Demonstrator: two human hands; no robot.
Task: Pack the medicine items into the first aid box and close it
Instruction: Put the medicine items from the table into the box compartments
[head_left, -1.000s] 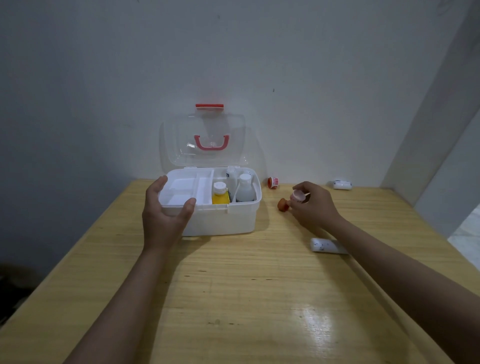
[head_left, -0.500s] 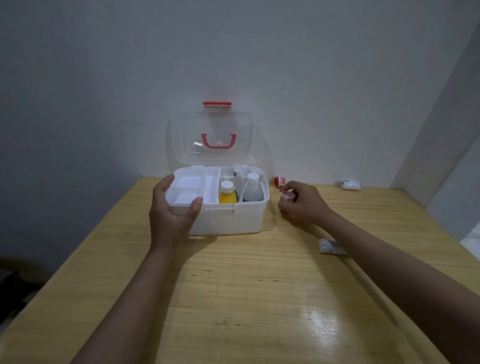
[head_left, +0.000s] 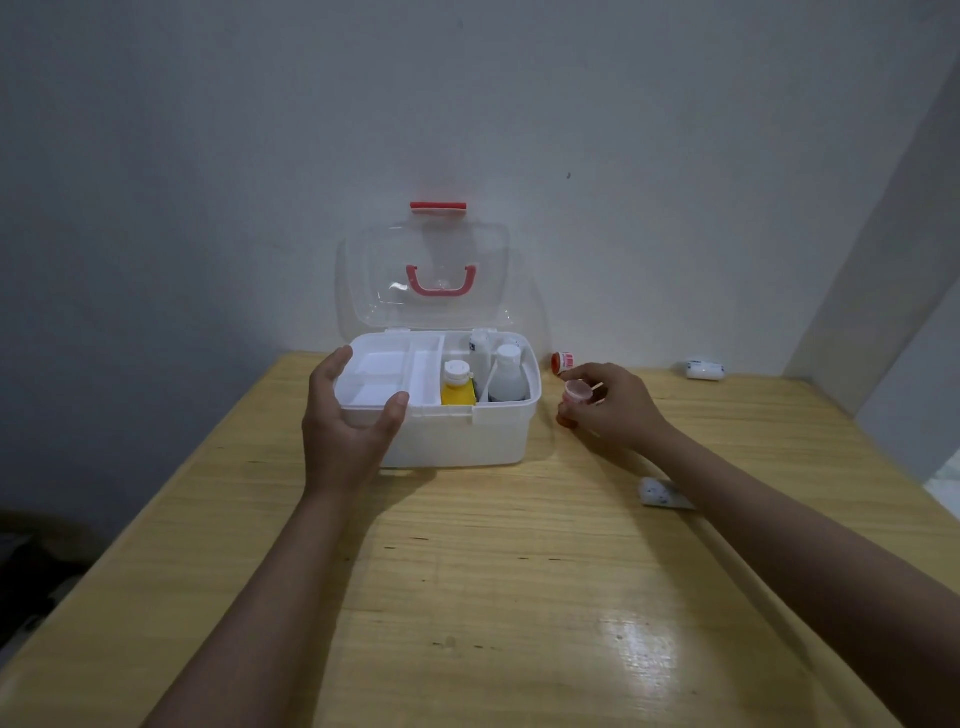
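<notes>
The white first aid box (head_left: 488, 436) stands open on the wooden table, its clear lid (head_left: 426, 249) with a red handle upright against the wall. Inside sit a white tray insert, a yellow bottle (head_left: 458, 388) and a white bottle (head_left: 506, 375). My left hand (head_left: 345, 421) grips the box's front left corner, thumb on the rim. To the right of the box, my right hand (head_left: 610, 402) holds a small pink cup (head_left: 577, 391) and a thin stick. A small orange item peeks out under that hand.
A small red-capped container (head_left: 562, 360) lies by the wall right of the box. A white roll (head_left: 705, 369) sits at the back right. Another white packet (head_left: 662, 492) lies beside my right forearm. The table (head_left: 493, 571) edges drop off left and right.
My right hand, holding the pink cup, has moved left toward the box and covered the small orange item on the table. My left hand keeps its grip on the box.
</notes>
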